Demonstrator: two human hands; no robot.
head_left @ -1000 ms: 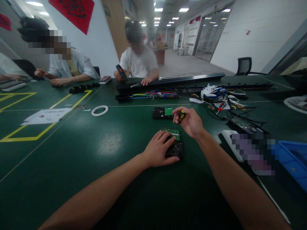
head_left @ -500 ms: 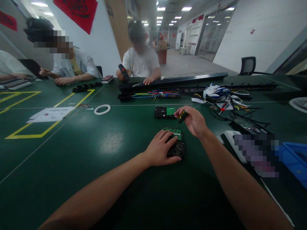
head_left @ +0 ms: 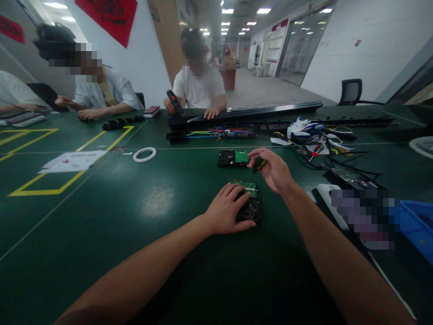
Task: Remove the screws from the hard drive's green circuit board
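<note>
A black hard drive (head_left: 249, 208) with a green circuit board on top lies on the green table (head_left: 142, 225) in front of me. My left hand (head_left: 226, 210) rests on its left side, fingers curled over it, holding it down. My right hand (head_left: 272, 170) hovers just above the drive's far end, closed around a small screwdriver (head_left: 257, 164) with a dark handle; its tip points down toward the board. A second hard drive (head_left: 232, 158) lies a little farther away.
A roll of white tape (head_left: 145, 154) and a paper sheet (head_left: 72, 161) lie to the left. Cables and tools (head_left: 318, 140) clutter the right; a blue bin (head_left: 417, 225) sits at far right. Two people sit across the table, one holding an electric screwdriver (head_left: 174, 102).
My right hand has turned the screwdriver between its fingers, so less of the yellow on the handle shows. My left hand stays on the drive.
</note>
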